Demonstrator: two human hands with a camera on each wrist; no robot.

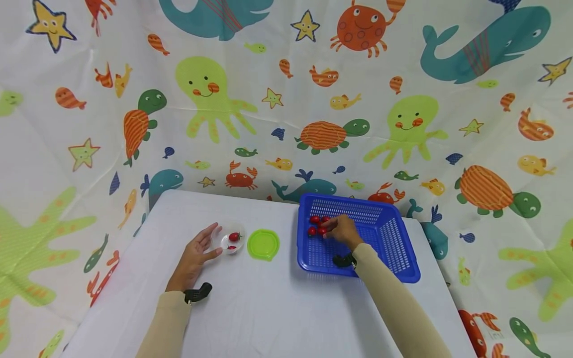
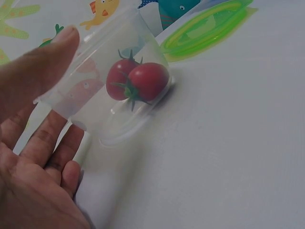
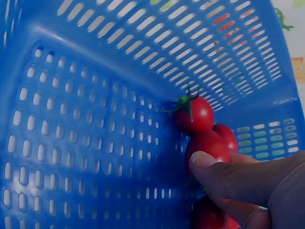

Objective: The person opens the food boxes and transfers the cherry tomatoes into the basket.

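Note:
At the left, my left hand [image 1: 191, 261] rests beside a small clear plastic cup [image 1: 220, 240], thumb and fingers loosely spread about its near side. Two red cherry tomatoes [image 2: 148, 82] with green stems lie inside it, seen through the wall in the left wrist view. My right hand [image 1: 343, 231] reaches into a blue plastic basket [image 1: 380, 209]. There, its thumb presses on one cherry tomato [image 3: 208, 145], which it pinches against fingers partly hidden behind. Other cherry tomatoes [image 3: 194, 117] lie right around it at the basket's left side.
A bright green round lid [image 1: 263, 244] lies flat between the cup and the basket. The white table [image 1: 255, 308] meets a curtain [image 1: 277, 164] printed with sea animals behind it. The basket's slotted walls rise around the right hand.

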